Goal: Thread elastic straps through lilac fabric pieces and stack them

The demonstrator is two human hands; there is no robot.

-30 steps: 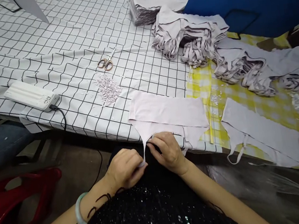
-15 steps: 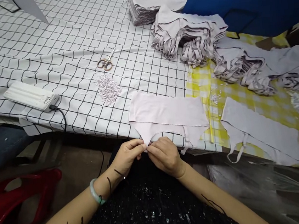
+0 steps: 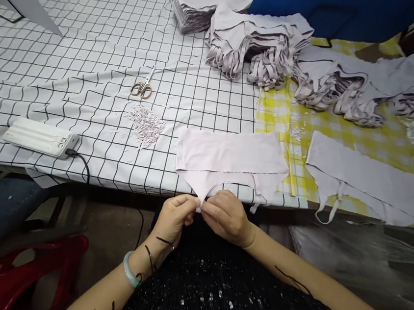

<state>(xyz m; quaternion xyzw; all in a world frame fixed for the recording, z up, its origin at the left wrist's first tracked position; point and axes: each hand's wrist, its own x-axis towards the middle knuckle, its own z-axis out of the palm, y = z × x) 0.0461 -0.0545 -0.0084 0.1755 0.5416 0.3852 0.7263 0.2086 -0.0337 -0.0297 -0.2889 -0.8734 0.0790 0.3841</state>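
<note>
A pale pink strapped top (image 3: 228,150) lies on the table's front edge, its near-left corner drawn down toward me. My left hand (image 3: 180,219) pinches the tip of that corner between thumb and forefinger. Right beside it, my right hand (image 3: 227,217) is closed on the same tip, with its fingertips touching those of the left. Whatever small part lies between the fingertips is hidden. One thin strap (image 3: 257,189) of the top hangs over the edge, to the right of my right hand. Another similar top (image 3: 360,176) lies apart on the right.
Scissors (image 3: 142,87) lie behind a heap of small fabric clippings (image 3: 146,126). A white power bank (image 3: 40,137) with a black cable sits at left. Stacked garments (image 3: 257,36) are at the back right, before a blue panel (image 3: 342,2). A red plastic stool (image 3: 67,273) stands below left.
The view has shifted slightly. Both hands keep their pinch on the top's corner, with only small finger movement; the top lies a little flatter.
</note>
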